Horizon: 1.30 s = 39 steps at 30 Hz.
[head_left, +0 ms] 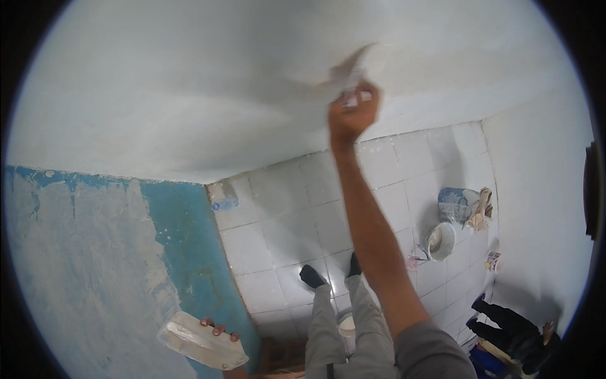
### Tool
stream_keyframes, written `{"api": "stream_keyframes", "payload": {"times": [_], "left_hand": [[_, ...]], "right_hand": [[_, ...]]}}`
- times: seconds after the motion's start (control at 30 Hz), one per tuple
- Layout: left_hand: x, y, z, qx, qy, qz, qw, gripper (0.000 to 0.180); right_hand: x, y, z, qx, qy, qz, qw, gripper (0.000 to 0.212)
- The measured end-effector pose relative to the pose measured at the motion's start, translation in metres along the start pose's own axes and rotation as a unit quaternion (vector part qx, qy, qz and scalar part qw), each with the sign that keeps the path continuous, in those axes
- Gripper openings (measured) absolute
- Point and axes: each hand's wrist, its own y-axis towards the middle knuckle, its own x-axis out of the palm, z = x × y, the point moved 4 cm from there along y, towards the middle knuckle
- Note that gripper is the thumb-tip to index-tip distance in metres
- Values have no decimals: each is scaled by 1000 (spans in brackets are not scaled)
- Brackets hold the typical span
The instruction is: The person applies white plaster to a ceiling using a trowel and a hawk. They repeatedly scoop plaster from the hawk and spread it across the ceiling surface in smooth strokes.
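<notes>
Up against the white wall (pixel 208 88), my right hand (pixel 355 120) is closed round a putty knife (pixel 360 71). Its pale blade meets the wall, somewhat smeared by motion, and a dark shadow falls beside it. At the lower left, my left hand (pixel 219 330) grips a clear, shallow plastic tray (pixel 201 344) coated with white putty. Several fingertips curl over the tray's edge; the rest of that hand is hidden beneath it. Behind the tray stands a side wall (pixel 95 252), teal and partly covered with greyish-white putty.
On the tiled floor (pixel 278 208), a white bucket (pixel 449 243) stands near a blue-and-white sack (pixel 453 203). A clear bottle (pixel 225 197) lies in the far left corner. Between my legs is a white container (pixel 346 326). Another person (pixel 521 331) in dark clothes is at the lower right.
</notes>
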Motion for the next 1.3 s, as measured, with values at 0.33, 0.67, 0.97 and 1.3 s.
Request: {"api": "stream_keyframes", "payload": {"times": [0.33, 0.67, 0.97, 1.3], "left_hand": [[0, -4, 6, 2, 1, -14, 1000, 57], [5, -5, 6, 2, 4, -14, 1000, 58], [4, -11, 15, 15, 12, -10, 1000, 59], [2, -12, 18, 12, 25, -26, 999, 63]], "right_hand": [[-50, 9, 41, 91, 37, 34, 995, 19], [-22, 13, 4, 56, 14, 23, 998, 28], [-37, 5, 10, 130, 36, 23, 991, 19], [-21, 2, -37, -45, -2, -20, 999, 16]]}}
